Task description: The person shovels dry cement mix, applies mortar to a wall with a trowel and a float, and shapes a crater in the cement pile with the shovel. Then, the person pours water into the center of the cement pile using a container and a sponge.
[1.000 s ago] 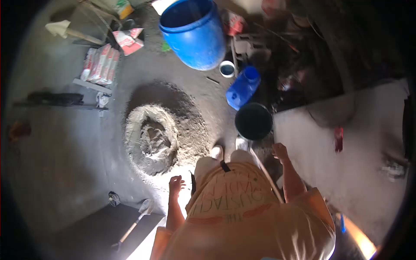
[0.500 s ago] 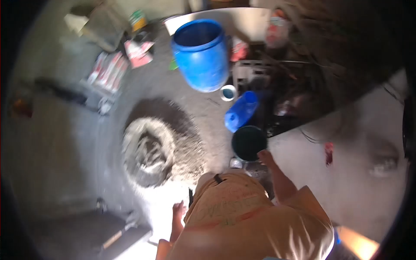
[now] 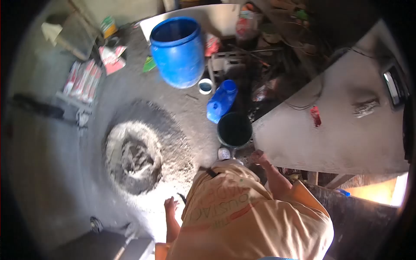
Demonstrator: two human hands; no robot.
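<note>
My left hand (image 3: 171, 203) hangs over the brightly lit floor, holding nothing, its fingers apart. My right hand (image 3: 259, 157) is just below and right of a dark green bucket (image 3: 234, 130); its fingers are curled and too small to tell whether anything is in them. Above the bucket lies a blue jug (image 3: 221, 100), with a small white pail (image 3: 205, 86) at its upper left. A ring-shaped mound of grey powder (image 3: 113, 151) with a wet-looking centre lies on the floor at the left.
A large blue barrel (image 3: 180, 65) stands behind the jug. Stacked bags (image 3: 83, 81) are by the left wall. A shovel handle (image 3: 125, 247) shows at the bottom left. Dark clutter with a grey crate (image 3: 227, 63) fills the back right, beside a pale wall (image 3: 346, 143).
The view has turned, showing more of the right side. My right hand was farther below the bucket, then near its rim, and is now just off it. My left hand still hangs low.
</note>
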